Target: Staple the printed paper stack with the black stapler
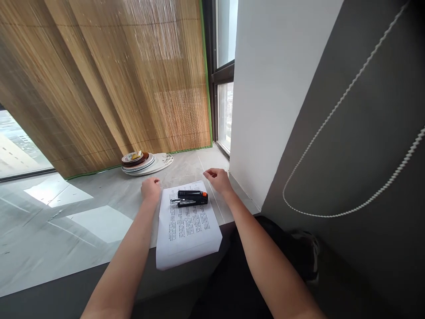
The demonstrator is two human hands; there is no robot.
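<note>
A black stapler [193,198] with an orange patch at its right end lies across printed paper sheets [186,221] on the ledge. The near end of the paper hangs past the ledge's front edge. To the left of the paper's upper corner rests my left hand [151,190], its fingers curled in and nothing seen in them. My right hand [217,179] is just beyond the paper's upper right corner, thumb and fingers drawn together, with no object visible between them. Neither hand touches the stapler.
A stack of plates [142,165] stands at the back of the ledge [109,252], before a bamboo blind [133,79]. A white pillar [265,88] bounds the right side. A beaded cord [315,212] hangs farther right. Sunlight patches lie on the left.
</note>
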